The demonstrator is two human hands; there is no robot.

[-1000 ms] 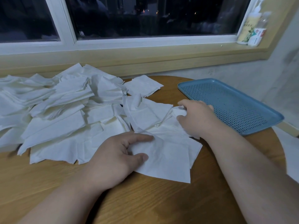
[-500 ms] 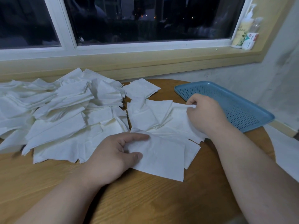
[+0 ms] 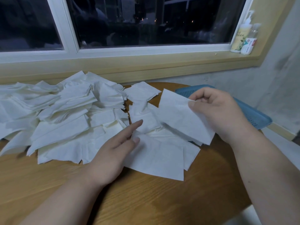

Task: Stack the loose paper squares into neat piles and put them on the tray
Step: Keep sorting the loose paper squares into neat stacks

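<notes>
Head view is showing a round wooden table (image 3: 146, 200) carrying a big loose heap of white paper squares (image 3: 65, 114) on its left and middle, lying unsorted and overlapping. A blue perforated tray (image 3: 258, 116) is sitting at the right edge — mostly hidden behind the right hand (image 3: 217, 111), which is pinching one lifted square (image 3: 181, 116) between thumb and fingers. The left hand (image 3: 113, 153) is resting on a flat square (image 3: 159, 158), fingers extended, thumb pressing down.

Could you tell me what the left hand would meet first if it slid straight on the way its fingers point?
Probably the crumpled paper squares right beyond the left hand fingertips; further along lies the sheet the right hand holds up, though depth is unclear.
</notes>
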